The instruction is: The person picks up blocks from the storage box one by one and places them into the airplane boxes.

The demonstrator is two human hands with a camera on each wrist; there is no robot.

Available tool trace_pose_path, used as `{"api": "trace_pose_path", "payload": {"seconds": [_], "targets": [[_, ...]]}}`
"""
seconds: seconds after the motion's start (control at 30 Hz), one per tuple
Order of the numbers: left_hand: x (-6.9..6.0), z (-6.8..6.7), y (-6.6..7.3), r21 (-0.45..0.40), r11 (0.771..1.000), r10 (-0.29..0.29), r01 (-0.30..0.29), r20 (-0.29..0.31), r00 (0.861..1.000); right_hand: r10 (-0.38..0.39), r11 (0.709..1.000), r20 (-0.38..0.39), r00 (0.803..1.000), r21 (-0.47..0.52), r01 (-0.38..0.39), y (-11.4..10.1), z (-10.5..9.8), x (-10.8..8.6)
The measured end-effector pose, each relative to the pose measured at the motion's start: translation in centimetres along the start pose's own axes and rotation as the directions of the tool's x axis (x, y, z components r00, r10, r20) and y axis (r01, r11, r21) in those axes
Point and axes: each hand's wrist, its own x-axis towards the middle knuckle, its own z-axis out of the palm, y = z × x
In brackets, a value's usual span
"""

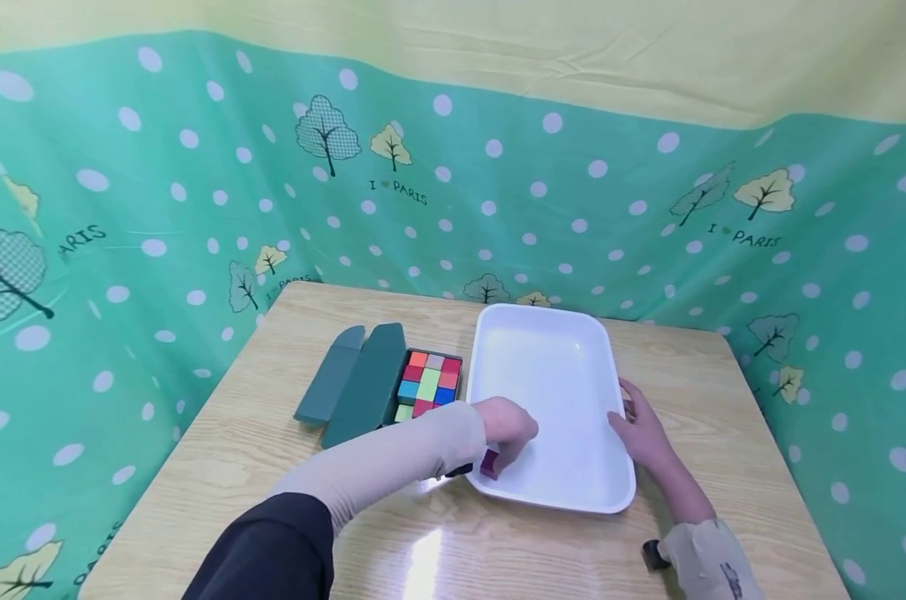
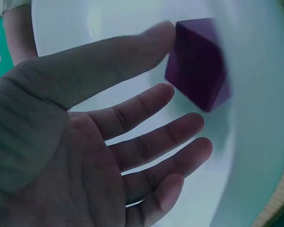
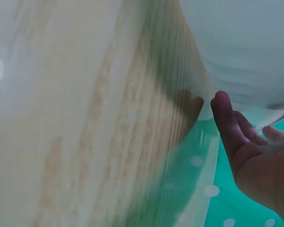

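A white tray (image 1: 550, 375) stands on the table, with a small purple block (image 1: 488, 463) inside its near left corner. My left hand (image 1: 508, 423) reaches over the tray's left rim. In the left wrist view its thumb (image 2: 154, 45) is against or just in front of the purple block (image 2: 199, 66); the other fingers are spread, loosely bent and apart from it. At the tray's right side my right hand (image 1: 643, 425) holds the rim, thumb on top and fingers outside. The right wrist view shows those fingers (image 3: 227, 120) by the outer wall; contact is partly hidden.
Left of the tray lies an opened dark green box (image 1: 366, 387) holding several coloured blocks (image 1: 428, 383), partly behind my left arm. Wood-grain table (image 1: 250, 467) surrounds both. A green dotted curtain (image 1: 453, 208) hangs along the table's back and sides.
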Motion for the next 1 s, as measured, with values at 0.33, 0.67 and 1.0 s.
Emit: {"api": "trace_pose_path", "payload": {"seconds": [0.33, 0.67, 1.0], "targets": [[0.2, 0.3, 0.0, -0.068, 0.998, -0.008, 0.008, 0.006, 1.0, 0.018, 1.0, -0.009, 1.0, -0.007, -0.018, 0.0, 0.0, 0.1], [0.2, 0.6, -0.9, -0.049, 0.997, -0.06, 0.059, -0.015, 0.998, 0.01, 1.0, -0.02, 1.0, -0.009, -0.01, 0.0, -0.1, 0.0], [2.4, 0.5, -1.8, -0.2, 0.978, 0.034, -0.059, -0.125, 0.992, 0.018, 1.0, -0.009, 1.0, 0.005, -0.018, 0.1, 0.1, 0.1]]}}
